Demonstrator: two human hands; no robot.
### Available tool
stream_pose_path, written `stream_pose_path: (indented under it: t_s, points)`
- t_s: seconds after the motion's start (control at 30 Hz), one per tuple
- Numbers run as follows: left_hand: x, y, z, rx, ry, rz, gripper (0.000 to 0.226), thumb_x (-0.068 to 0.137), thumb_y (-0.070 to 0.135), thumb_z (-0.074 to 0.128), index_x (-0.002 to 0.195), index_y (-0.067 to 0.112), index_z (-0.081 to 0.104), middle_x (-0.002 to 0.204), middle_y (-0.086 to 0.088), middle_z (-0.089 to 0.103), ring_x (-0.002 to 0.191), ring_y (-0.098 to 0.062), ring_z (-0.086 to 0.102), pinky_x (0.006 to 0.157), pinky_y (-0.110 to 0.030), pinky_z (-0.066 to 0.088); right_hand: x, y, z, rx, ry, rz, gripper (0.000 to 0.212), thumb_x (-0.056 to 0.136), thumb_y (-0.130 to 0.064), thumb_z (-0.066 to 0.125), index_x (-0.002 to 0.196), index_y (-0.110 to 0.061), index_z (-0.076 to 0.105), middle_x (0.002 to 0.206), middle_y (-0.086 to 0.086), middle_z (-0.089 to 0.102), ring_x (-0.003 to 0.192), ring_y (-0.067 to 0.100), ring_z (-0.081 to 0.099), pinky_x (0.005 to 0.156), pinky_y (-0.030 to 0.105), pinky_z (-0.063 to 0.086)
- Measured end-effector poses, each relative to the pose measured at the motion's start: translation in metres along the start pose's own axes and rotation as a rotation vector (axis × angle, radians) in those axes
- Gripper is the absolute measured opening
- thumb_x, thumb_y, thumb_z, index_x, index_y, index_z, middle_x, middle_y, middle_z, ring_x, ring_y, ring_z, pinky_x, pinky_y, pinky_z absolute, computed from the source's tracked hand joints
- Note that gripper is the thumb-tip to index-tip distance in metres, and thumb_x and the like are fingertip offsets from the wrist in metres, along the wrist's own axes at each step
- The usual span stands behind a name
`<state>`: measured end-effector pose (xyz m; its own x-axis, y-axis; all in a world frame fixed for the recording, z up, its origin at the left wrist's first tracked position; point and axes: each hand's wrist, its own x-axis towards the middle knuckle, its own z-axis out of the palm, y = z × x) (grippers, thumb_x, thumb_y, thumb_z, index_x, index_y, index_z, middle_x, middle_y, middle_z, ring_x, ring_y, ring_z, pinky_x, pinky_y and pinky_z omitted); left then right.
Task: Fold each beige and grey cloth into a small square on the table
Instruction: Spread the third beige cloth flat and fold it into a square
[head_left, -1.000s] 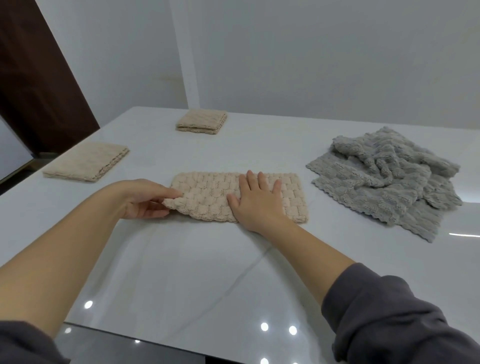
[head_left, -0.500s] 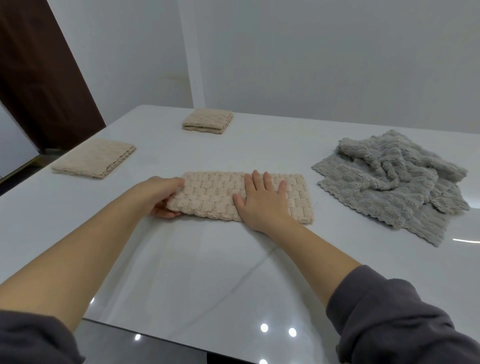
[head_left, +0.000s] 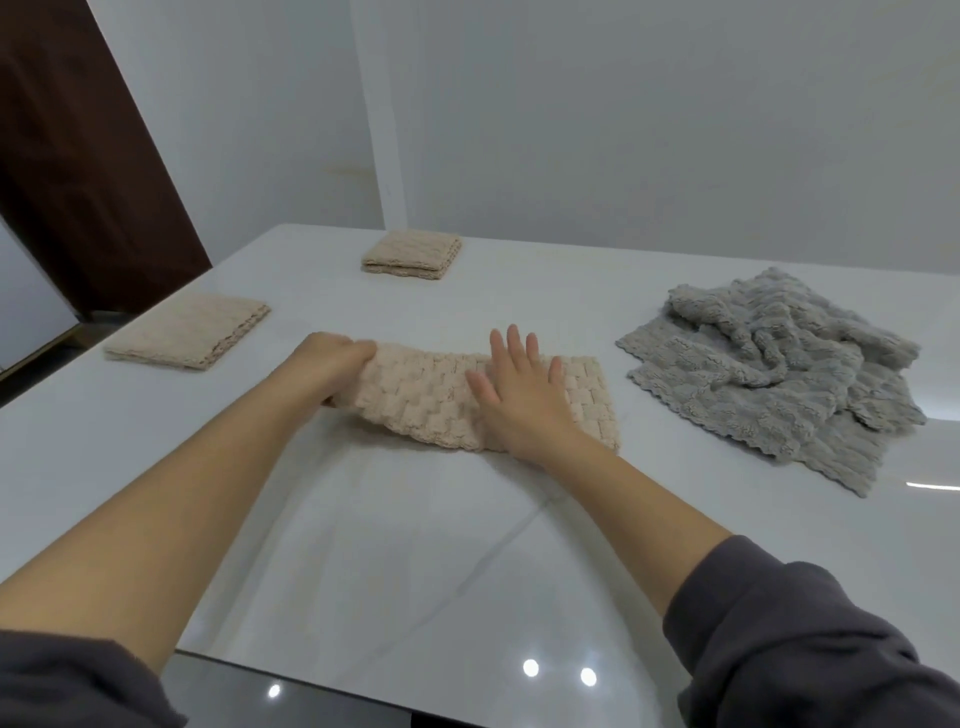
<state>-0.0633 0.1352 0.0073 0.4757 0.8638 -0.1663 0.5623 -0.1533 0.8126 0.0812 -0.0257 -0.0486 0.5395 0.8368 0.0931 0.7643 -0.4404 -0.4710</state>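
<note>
Head view: left hand (head_left: 332, 366) grasps the beige cloth (head_left: 426, 408) by its left end, at mid tabletop (head_left: 415, 530); right hand (head_left: 519, 397), fingers released, pins its middle. Likely the last half-fold: next, carry that end rightward, edges matched.

A beige waffle-weave cloth (head_left: 431, 400) lies as a long folded strip in the middle of the white table (head_left: 415, 545), its left end raised and curling. A folded beige square (head_left: 187, 332) sits near the left edge and a second folded square (head_left: 413, 254) farther back. A grey cloth (head_left: 769, 374) lies crumpled on the right.
</note>
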Motion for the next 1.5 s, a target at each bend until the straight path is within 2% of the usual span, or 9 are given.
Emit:
stream_pose_path:
  t_s: [0.13,0.23,0.37,0.5,0.63,0.8,0.97,1.3,1.5]
  points:
    - [-0.023,0.056,0.019,-0.267,-0.177,0.1,0.023,0.097,0.034,0.049,0.084,0.019,0.06,0.085,-0.002,0.065,0.072,-0.016,0.061,0.069,-0.029,0.051,0.002,-0.003,-0.023,0.827,0.118,0.158,0.062,0.104,-0.05,0.021,0.156,-0.018,0.011,0.162,-0.006,0.013,0.149,0.01,0.008,0.12,0.031,0.005]
    - [-0.035,0.078,0.049,-0.351,-0.341,0.2,0.039,0.101,0.043,0.036,0.081,0.018,0.058,0.076,0.002,0.066,0.074,-0.016,0.064,0.078,-0.034,0.048,0.009,0.013,-0.04,1.704,-0.083,0.39,0.073,0.1,-0.059,0.023,0.148,-0.007,0.034,0.15,0.014,0.042,0.139,0.031,0.039,0.116,0.045,0.028]
    - [-0.035,0.063,0.088,-0.166,-0.089,0.425,0.027,0.101,0.028,0.039,0.105,0.017,0.063,0.108,0.005,0.063,0.099,-0.011,0.059,0.081,-0.021,0.042,-0.003,0.037,-0.053,2.074,-0.209,0.422,0.087,0.096,-0.067,0.02,0.129,0.009,0.048,0.131,0.032,0.054,0.119,0.044,0.053,0.102,0.054,0.04]
    - [-0.027,0.036,0.12,0.272,-0.16,0.608,0.052,0.104,0.039,0.032,0.149,0.013,0.032,0.158,-0.002,0.027,0.147,-0.016,0.02,0.119,-0.036,0.014,-0.007,0.048,-0.052,2.089,-0.203,0.389,0.087,0.097,-0.065,0.02,0.131,0.01,0.047,0.132,0.032,0.053,0.124,0.042,0.051,0.101,0.053,0.04]
    - [-0.031,0.036,0.138,0.448,-0.227,0.667,0.063,0.103,0.047,0.025,0.156,0.016,0.01,0.164,0.001,0.001,0.15,-0.015,-0.006,0.121,-0.044,-0.003,-0.009,0.056,-0.055,2.046,-0.202,0.377,0.082,0.099,-0.062,0.019,0.128,0.008,0.05,0.133,0.028,0.054,0.125,0.039,0.051,0.102,0.051,0.039]
    - [-0.038,0.043,0.148,0.609,-0.247,0.704,0.068,0.102,0.049,0.021,0.156,0.014,0.001,0.164,0.001,-0.004,0.149,-0.013,-0.009,0.12,-0.046,-0.007,-0.013,0.069,-0.059,1.98,-0.175,0.417,0.077,0.1,-0.059,0.02,0.127,0.006,0.053,0.125,0.026,0.061,0.107,0.038,0.065,0.096,0.05,0.044]
    - [-0.039,0.043,0.155,0.792,-0.253,0.718,0.069,0.101,0.053,0.015,0.155,0.013,0.001,0.164,0.0,-0.002,0.15,-0.012,-0.008,0.119,-0.051,-0.008,-0.016,0.071,-0.058,1.906,-0.177,0.484,0.069,0.102,-0.053,0.023,0.127,0.005,0.053,0.127,0.024,0.06,0.118,0.036,0.056,0.101,0.048,0.04]
    - [-0.038,0.045,0.156,0.938,-0.281,0.701,0.069,0.101,0.054,0.014,0.155,0.013,0.002,0.164,-0.001,0.0,0.15,-0.014,-0.005,0.116,-0.055,-0.012,-0.014,0.074,-0.074,1.145,0.048,0.599,0.004,0.092,-0.008,0.059,0.091,-0.007,0.062,0.065,0.002,0.057,0.045,0.009,0.055,0.044,0.021,0.044]
    - [-0.009,0.05,0.135,0.531,-0.213,0.585,0.057,0.103,0.043,0.024,0.154,0.017,0.02,0.162,0.0,0.017,0.149,-0.016,0.01,0.12,-0.052,-0.001,-0.014,0.087,-0.07,0.602,0.123,0.512,0.043,0.08,-0.012,0.071,0.122,-0.006,0.061,0.094,0.009,0.07,0.077,0.022,0.065,0.081,0.037,0.056]
